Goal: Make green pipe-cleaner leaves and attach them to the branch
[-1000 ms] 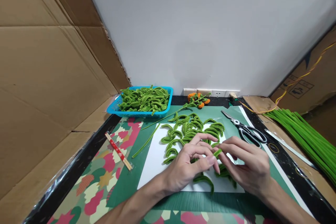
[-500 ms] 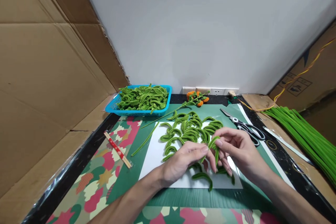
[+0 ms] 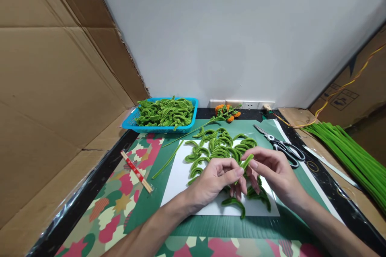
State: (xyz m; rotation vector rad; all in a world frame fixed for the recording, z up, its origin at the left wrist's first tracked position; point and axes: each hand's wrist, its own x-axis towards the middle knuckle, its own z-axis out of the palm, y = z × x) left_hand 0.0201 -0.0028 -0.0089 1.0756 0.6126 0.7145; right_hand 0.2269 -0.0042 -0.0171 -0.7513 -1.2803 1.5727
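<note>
A short green pipe cleaner point(image 3: 247, 162), bent back on itself, is pinched by its lower end between the thumb and fingers of my left hand point(image 3: 221, 177). Its upper end touches the thumb and fingertips of my right hand point(image 3: 276, 170), which close in on it from the other side. Under and beyond both hands, many curved green pipe cleaner pieces point(image 3: 219, 151) lie on a white sheet of paper point(image 3: 177, 186). One loose curved piece point(image 3: 234, 202) rests near the sheet's front edge, and a few more lie below my right hand, partly covered by its fingers.
A blue basket point(image 3: 159, 129) heaped with green pieces stands at the back left. Behind the sheet lies an orange flower stem point(image 3: 223, 117). Scissors point(image 3: 283, 144) and a bundle of long green pipe cleaners point(image 3: 346, 152) are on the right, wrapped chopsticks point(image 3: 136, 171) on the left.
The pipe cleaner in my fingers has gone from a looped piece with a hanging end to a closely folded piece pointing up and right. My hands have barely shifted.
</note>
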